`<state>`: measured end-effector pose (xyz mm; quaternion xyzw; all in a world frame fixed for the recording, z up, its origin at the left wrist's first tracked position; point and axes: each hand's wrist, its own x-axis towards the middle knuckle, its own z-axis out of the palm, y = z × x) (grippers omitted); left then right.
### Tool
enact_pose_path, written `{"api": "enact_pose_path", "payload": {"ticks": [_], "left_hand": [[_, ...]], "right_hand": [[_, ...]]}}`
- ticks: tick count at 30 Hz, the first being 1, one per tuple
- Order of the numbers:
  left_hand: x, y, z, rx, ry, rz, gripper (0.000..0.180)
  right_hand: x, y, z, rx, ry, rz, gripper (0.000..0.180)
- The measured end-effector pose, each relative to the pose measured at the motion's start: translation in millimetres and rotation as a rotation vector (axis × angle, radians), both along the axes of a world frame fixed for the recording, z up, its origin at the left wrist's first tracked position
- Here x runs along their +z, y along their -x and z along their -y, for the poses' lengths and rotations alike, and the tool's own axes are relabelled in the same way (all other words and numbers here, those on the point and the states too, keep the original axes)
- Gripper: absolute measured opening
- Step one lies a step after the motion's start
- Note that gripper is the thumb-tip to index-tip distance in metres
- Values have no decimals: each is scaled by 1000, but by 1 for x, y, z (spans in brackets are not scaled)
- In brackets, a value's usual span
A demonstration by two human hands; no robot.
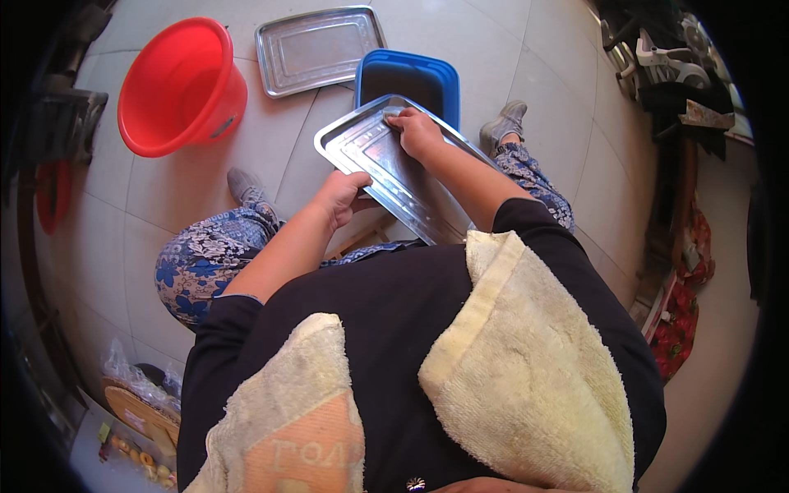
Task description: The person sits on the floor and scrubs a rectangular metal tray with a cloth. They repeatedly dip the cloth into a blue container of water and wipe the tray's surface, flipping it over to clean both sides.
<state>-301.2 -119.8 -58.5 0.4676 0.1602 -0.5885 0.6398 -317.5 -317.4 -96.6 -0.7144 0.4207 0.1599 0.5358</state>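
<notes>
A rectangular metal tray point(382, 168) is held tilted in front of me, its far end over the edge of a blue plastic tub point(451, 86). My left hand point(339, 197) grips the tray's left rim, thumb on top and fingers underneath. On the tray's inner surface, near the far end, my right hand point(417, 135) presses a small pale pad point(393, 114) with its fingertips. Most of the pad is covered by the fingers, so its exact kind is unclear. Dark liquid shows inside the tub.
Beyond the tub, a second metal tray point(316, 49) lies on the tiled floor point(279, 135). At the left stands a red plastic bucket point(185, 90). A yellowish towel point(526, 361) hangs over my shoulders. Several dark items crowd a rack point(682, 70) at the far right.
</notes>
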Motion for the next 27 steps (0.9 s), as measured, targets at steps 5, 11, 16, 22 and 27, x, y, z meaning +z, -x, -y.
{"api": "enact_pose_path", "payload": {"ticks": [5,11,16,22,27], "left_hand": [[-7,-2,-3,-6,-34,-11,34],[-1,-1,-1,3,-15,14,34],[-8,0,-5,16,-10,6,32],[-11,-1,-5,-11,12,-15,34],[-14,-2,-9,21,26,-54,37]], "right_hand": [[25,15,-60,762,383,540,28],[11,-6,-20,233,179,24,21],[4,2,-33,468,299,264,22],[13,29,-43,634,284,420,20],[38,79,-34,808,331,403,21]]}}
